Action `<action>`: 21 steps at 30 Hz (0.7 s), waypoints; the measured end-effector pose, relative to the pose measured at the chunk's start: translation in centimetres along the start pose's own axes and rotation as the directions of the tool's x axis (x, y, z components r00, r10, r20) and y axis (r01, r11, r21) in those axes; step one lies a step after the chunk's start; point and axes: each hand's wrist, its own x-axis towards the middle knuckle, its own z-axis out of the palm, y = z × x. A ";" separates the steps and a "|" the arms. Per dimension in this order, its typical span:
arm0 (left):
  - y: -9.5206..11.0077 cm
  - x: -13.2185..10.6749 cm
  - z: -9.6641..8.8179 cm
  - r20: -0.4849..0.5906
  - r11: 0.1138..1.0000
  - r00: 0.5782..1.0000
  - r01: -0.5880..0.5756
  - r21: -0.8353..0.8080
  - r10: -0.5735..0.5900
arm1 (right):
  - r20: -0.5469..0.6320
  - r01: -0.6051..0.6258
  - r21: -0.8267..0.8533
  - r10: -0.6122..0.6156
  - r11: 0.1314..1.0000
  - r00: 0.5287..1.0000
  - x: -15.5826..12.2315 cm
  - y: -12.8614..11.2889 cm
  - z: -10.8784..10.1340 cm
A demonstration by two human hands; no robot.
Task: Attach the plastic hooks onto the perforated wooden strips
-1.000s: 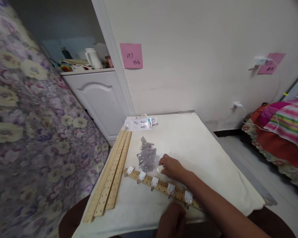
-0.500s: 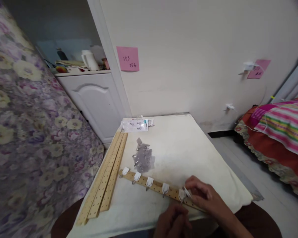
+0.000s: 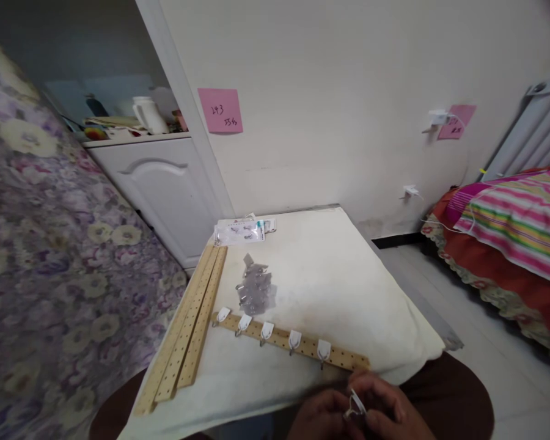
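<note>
At the table's front edge, my right hand is closed on a white adhesive hook with a metal loop. My left hand is closed beside it, its fingertips at the hook's metal end. Just beyond the hands lies a perforated wooden strip. Several white hooks sit along it, the rightmost white hook nearest my hands. Behind the strip is a pile of clear-backed hooks. Part of my left hand is dark and cut off by the bottom edge.
Perforated wooden strips lie side by side along the table's left side. Plastic packets rest at the back left of the cloth-covered table. A floral curtain hangs at left, and a bed stands at right.
My right hand has drawn back from the strip toward the front edge with the white hook, meeting my left hand. The rightmost hook on the strip is now uncovered. The view has shifted slightly.
</note>
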 end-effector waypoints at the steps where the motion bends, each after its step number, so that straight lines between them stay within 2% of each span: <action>1: -0.2 0.1 -0.1 -0.010 0.999 1.000 -0.023 -0.028 0.023 | -0.002 -0.008 0.010 0.008 1.000 1.000 0.0 -0.1 0.1; 3: -0.6 0.5 -0.2 -0.037 0.995 0.998 -0.062 -0.083 0.060 | -0.007 -0.034 0.060 0.035 0.998 0.999 -0.1 0.0 0.3; 5: -1.0 0.9 -0.3 -0.066 0.994 0.997 -0.054 -0.094 0.048 | -0.013 -0.069 0.119 0.071 0.991 0.997 -0.2 0.3 0.5; 8: -1.3 1.3 -0.2 -0.118 0.998 0.993 -0.034 -0.047 0.028 | -0.020 -0.112 0.191 0.118 0.975 0.993 -0.3 0.8 0.8; 11: -1.1 1.4 0.1 -0.186 0.998 0.980 -0.065 0.005 0.064 | -0.023 -0.119 0.265 0.130 0.957 0.991 -0.2 1.1 0.9; 13: -1.0 1.3 0.2 -0.213 0.997 0.975 -0.059 0.057 0.070 | -0.029 -0.114 0.257 0.126 0.960 0.992 -0.2 1.0 1.0; 18: -0.3 0.6 0.6 -0.228 0.954 0.962 -0.078 0.291 0.148 | -0.044 -0.150 0.115 0.156 0.982 0.987 -0.3 -0.1 1.3; 20: 0.1 0.1 0.6 -0.233 0.865 0.947 -0.080 0.495 0.221 | -0.040 -0.170 0.102 0.175 0.980 0.984 -0.4 -0.5 1.5; 21: 0.2 -0.1 0.5 -0.221 0.775 0.932 -0.090 0.625 0.286 | -0.032 -0.174 0.101 0.178 0.979 0.983 -0.5 -0.6 1.6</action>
